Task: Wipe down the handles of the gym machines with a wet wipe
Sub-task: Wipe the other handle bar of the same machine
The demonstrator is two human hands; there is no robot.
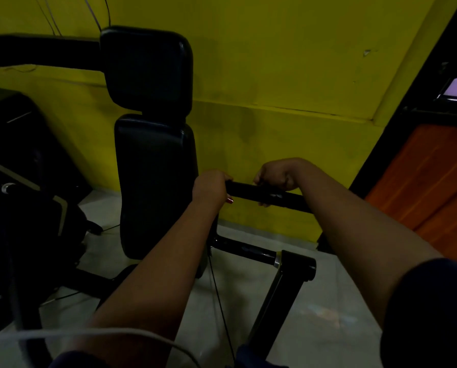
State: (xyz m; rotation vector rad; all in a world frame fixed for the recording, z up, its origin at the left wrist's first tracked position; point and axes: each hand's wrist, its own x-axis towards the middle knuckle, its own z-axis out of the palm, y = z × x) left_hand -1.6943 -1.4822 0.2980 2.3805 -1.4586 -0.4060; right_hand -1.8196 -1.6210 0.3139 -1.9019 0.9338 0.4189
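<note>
The black handle (244, 193) juts out beside the padded backrest (155, 181), in front of the yellow wall. The left hand (211, 187) grips its near end and the right hand (275, 177) curls its fingers over the middle. It is too dark to make out a wipe. Best to steady the handle with the left hand, then twist and slide the right along it, underside included.

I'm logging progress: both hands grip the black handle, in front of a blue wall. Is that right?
Not quite. The wall is yellow, not blue, as the head view shows. The left hand and right hand do both grip the black handle in front of it.
</note>
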